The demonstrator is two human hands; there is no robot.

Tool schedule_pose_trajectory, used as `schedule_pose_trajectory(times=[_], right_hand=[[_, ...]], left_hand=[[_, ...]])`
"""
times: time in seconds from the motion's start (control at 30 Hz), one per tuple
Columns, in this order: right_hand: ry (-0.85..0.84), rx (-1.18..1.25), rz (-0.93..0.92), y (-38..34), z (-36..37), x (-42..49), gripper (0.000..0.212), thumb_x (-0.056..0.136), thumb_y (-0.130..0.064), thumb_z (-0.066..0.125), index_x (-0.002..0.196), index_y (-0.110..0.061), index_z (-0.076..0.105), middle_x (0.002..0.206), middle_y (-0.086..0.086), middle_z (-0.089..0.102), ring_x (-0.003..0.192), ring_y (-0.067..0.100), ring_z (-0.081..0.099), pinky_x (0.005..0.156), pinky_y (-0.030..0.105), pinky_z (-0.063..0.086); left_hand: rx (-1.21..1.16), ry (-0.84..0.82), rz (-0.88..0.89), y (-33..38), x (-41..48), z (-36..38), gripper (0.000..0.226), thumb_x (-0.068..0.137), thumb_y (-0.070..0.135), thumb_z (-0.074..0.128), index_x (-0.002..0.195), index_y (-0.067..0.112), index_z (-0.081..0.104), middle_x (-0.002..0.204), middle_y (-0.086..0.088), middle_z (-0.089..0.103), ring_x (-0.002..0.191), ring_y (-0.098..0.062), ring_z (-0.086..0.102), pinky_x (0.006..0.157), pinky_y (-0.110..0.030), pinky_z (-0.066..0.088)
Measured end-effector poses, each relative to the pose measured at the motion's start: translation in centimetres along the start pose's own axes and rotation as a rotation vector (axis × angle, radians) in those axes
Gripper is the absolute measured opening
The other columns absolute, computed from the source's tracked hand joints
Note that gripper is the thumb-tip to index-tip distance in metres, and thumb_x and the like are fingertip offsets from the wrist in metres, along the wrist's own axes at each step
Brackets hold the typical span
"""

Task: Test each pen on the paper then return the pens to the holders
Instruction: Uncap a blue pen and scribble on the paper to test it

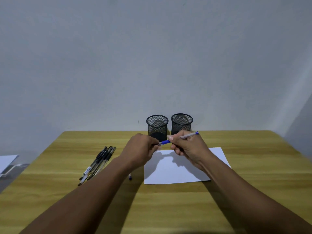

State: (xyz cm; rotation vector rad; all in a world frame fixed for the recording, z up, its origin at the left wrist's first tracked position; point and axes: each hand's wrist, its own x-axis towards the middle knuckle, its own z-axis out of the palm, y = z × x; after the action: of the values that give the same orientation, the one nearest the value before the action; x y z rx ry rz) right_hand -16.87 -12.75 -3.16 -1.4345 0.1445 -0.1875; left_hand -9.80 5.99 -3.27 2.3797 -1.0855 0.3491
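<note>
A blue pen (187, 136) is held level above the far edge of the white paper (179, 171). My right hand (189, 149) grips its clear barrel. My left hand (141, 150) pinches the blue end of the same pen (165, 142), which may be its cap. Two black mesh holders stand at the back of the table, the left holder (157, 127) and the right holder (181, 123); no pens show in either. Several black pens (98, 164) lie in a bunch to the left. A small blue piece (130, 177) peeks out beside my left forearm.
The wooden table (168, 208) runs up to a plain grey wall. At the far left, off the table's edge, lie a white sheet (6, 162) and a grey object (11, 168).
</note>
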Motion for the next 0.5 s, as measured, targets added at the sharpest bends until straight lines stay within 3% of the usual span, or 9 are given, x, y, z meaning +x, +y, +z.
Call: schedule_pose_trajectory(times=[0.13,0.27,0.33,0.47,0.5], right_hand=[[-0.017,-0.014,0.014,-0.5,-0.4,0.0,0.012,0.086,-0.014,0.080,0.087,-0.004,0.073,0.071,0.015,0.069,0.051,0.016,0.054,0.045,0.022,0.038],[-0.214,-0.204,0.120,-3.9,-3.6,0.1,0.046,0.081,-0.040,0.073,0.109,-0.004,0.078,0.098,0.016,0.079,0.073,0.017,0.060,0.061,0.028,0.040],[-0.262,-0.346,0.164,-5.6,-5.4,0.4,0.046,0.088,-0.045,0.067,0.113,-0.007,0.078,0.108,0.014,0.079,0.081,0.017,0.061,0.067,0.030,0.041],[-0.291,-0.841,0.005,-7.0,-5.8,1.0,0.007,0.086,-0.017,0.078,0.089,-0.016,0.084,0.082,-0.002,0.080,0.072,0.004,0.062,0.069,0.022,0.048],[-0.289,-0.909,-0.002,-6.9,-5.5,1.3,0.009,0.083,-0.011,0.078,0.086,-0.017,0.084,0.074,-0.005,0.078,0.066,0.002,0.061,0.068,0.020,0.049]], left_hand=[[-0.004,0.034,-0.002,-0.3,0.4,-0.4,0.018,0.093,0.034,0.068,0.096,0.021,0.079,0.075,-0.003,0.075,0.065,-0.026,0.064,0.061,-0.038,0.050],[0.108,-0.026,0.035,-0.4,2.2,-1.6,0.016,0.093,0.034,0.067,0.096,0.024,0.079,0.073,-0.002,0.074,0.064,-0.025,0.061,0.062,-0.038,0.051],[0.141,-0.052,0.046,-0.4,3.2,-1.8,0.014,0.092,0.032,0.066,0.097,0.026,0.078,0.075,-0.002,0.074,0.069,-0.026,0.062,0.062,-0.038,0.051],[0.126,-0.014,0.061,1.2,5.1,-1.6,0.013,0.088,0.031,0.070,0.097,0.026,0.079,0.081,-0.001,0.076,0.075,-0.026,0.064,0.064,-0.034,0.050],[0.092,0.023,0.055,1.7,5.6,-1.5,0.013,0.086,0.030,0.072,0.096,0.026,0.079,0.082,-0.001,0.076,0.076,-0.025,0.065,0.066,-0.034,0.051]])
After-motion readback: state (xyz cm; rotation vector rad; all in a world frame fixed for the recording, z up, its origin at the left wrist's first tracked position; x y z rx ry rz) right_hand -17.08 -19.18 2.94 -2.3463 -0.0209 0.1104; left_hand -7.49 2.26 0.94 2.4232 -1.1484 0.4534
